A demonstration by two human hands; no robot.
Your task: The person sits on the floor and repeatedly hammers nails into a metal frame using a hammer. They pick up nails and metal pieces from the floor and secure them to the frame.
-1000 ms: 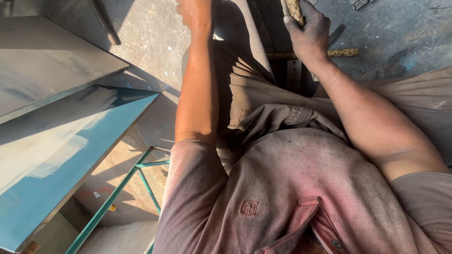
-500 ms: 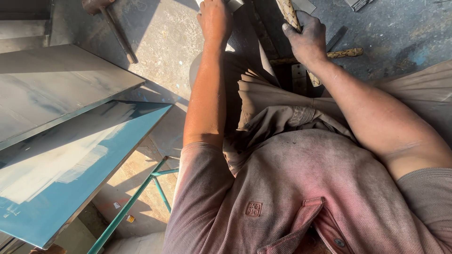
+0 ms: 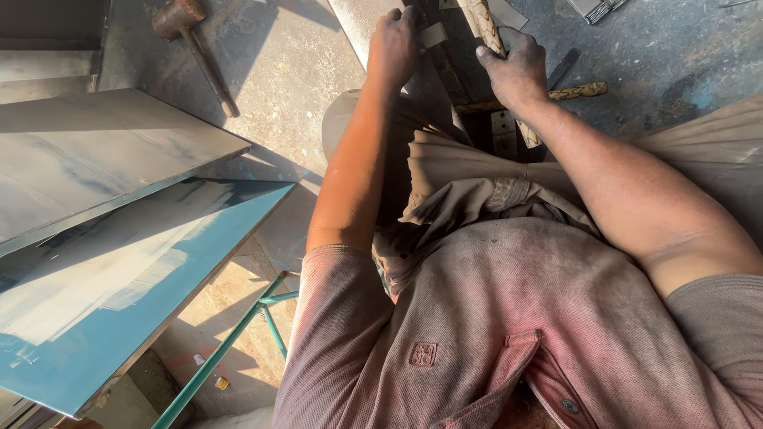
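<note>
My left hand (image 3: 395, 44) is closed on a small flat grey metal piece (image 3: 434, 34) at the top middle, above my knee. Just to its right, my right hand (image 3: 517, 71) grips a wrapped wooden handle (image 3: 486, 22) that runs down behind the hand and shows again below it. What is on the handle's upper end is cut off by the frame. Under both hands lies a dark metal bar or rail (image 3: 445, 79), partly hidden by my trousers. A second wrapped stick (image 3: 576, 92) lies on the floor beyond my right wrist.
A rusty sledgehammer (image 3: 187, 32) lies on the concrete floor at upper left. Large blue-grey metal sheets (image 3: 111, 262) are stacked at left, with a green metal frame (image 3: 238, 342) below them. A small metal part (image 3: 594, 8) sits at the top right.
The view has tilted down, bringing both hands and the hammer further into frame. My left hand has drawn closer to the right hand and now holds the small metal piece.
</note>
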